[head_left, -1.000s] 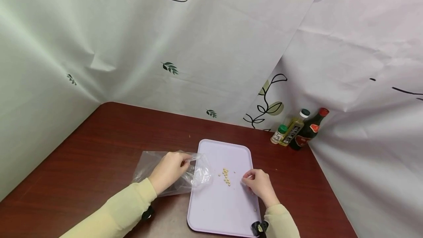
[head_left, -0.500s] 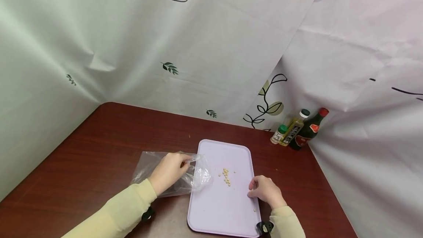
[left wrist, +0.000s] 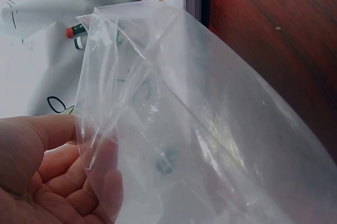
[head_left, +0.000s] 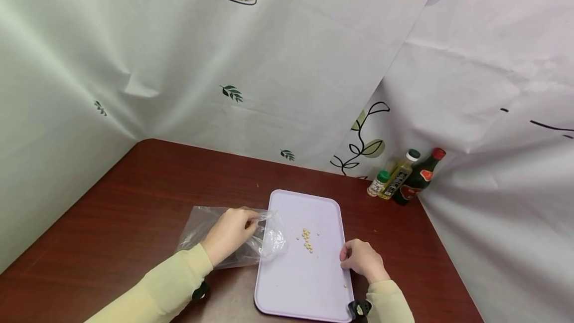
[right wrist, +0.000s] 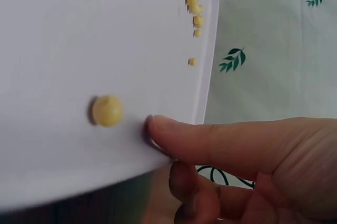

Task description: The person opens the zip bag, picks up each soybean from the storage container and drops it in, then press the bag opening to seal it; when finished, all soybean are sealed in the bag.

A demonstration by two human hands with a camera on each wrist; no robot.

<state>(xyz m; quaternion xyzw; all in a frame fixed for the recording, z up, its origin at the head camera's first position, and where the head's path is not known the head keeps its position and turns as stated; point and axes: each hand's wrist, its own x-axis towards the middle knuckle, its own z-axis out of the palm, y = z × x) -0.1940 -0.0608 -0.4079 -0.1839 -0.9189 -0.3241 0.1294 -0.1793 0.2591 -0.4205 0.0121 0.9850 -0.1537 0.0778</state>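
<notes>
My left hand [head_left: 230, 233] pinches the edge of a clear plastic bag [left wrist: 174, 103] between thumb and fingers. The bag lies across the left rim of a pale purple tray [head_left: 305, 283], with its crumpled end over the tray. Several small round yellow beans [head_left: 306, 241], like soybeans, are scattered mid-tray. One single bean [right wrist: 107, 110] sits apart near the right rim. My right hand [head_left: 364, 260] holds the tray's right edge, thumb on top and curled fingers on the outer side, as the right wrist view shows.
At the back right corner stand a green-capped shaker [head_left: 378, 184], an oil bottle [head_left: 398, 176] and a dark red-capped bottle [head_left: 417, 178]. The dark red wooden table [head_left: 179, 173] meets a hanging white printed cloth [head_left: 287, 64] at its back and sides.
My right hand has moved right and toward me, from over the tray to its right edge. The left hand and bag have hardly moved; the beans lie as before.
</notes>
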